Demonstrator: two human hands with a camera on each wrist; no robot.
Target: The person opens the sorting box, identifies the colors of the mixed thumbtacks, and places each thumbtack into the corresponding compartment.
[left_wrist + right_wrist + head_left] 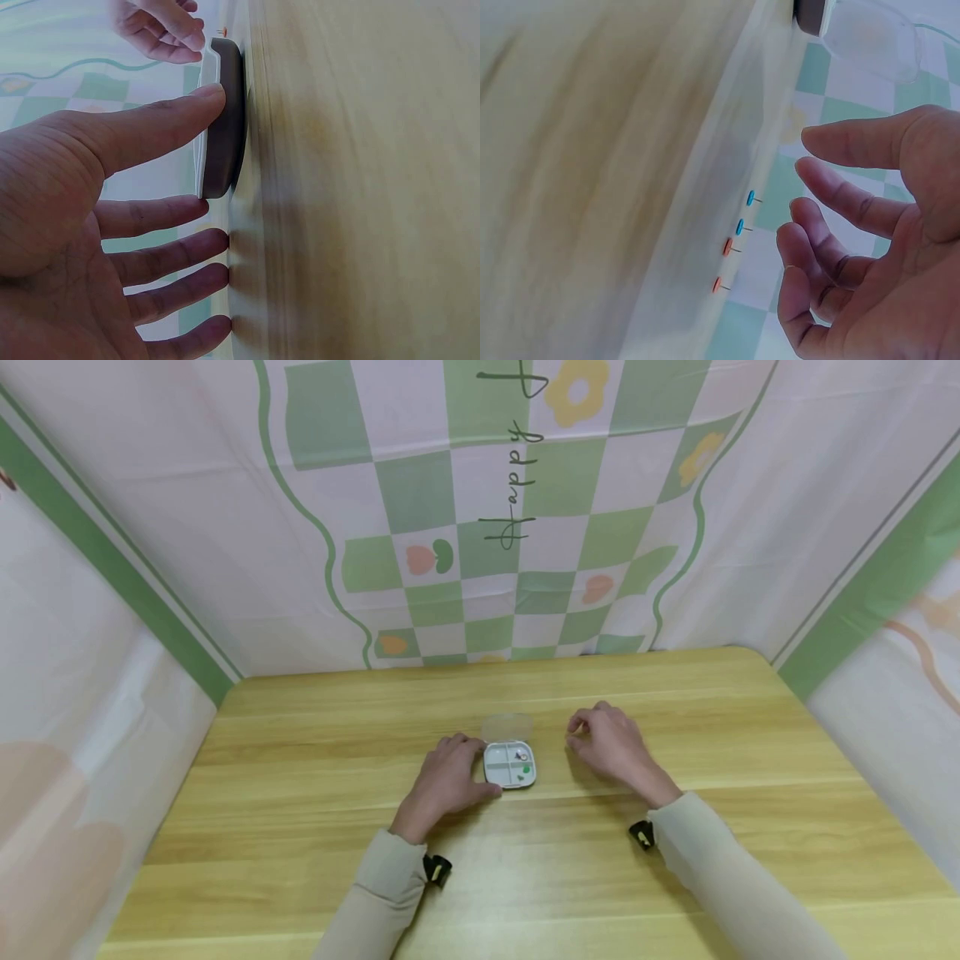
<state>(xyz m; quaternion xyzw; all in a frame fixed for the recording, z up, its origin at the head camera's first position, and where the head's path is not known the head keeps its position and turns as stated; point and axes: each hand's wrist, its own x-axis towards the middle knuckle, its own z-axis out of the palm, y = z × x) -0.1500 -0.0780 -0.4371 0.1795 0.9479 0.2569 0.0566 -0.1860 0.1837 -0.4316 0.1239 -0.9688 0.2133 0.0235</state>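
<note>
A small white box [497, 772] with four-part dividers lies on the table, its clear lid [506, 727] raised at the back. Tiny green pieces [526, 769] and a dark and pink piece [521, 756] sit in its right compartments. My left hand [447, 778] holds the box between thumb and index finger; the left wrist view shows the thumb on its dark outer side [225, 142]. My right hand [611, 745] hovers right of the box, fingers loosely bent, thumb apart from the index finger, holding nothing. Near it are blue thumbtacks [740, 227] and orange-red thumbtacks [727, 247], points up.
The wooden table [337, 735] reaches back to a green-and-white checked cloth [487, 552]. Further cloth hangs at both sides. A black wrist camera [437, 870] sits on the left cuff, another [642, 835] on the right.
</note>
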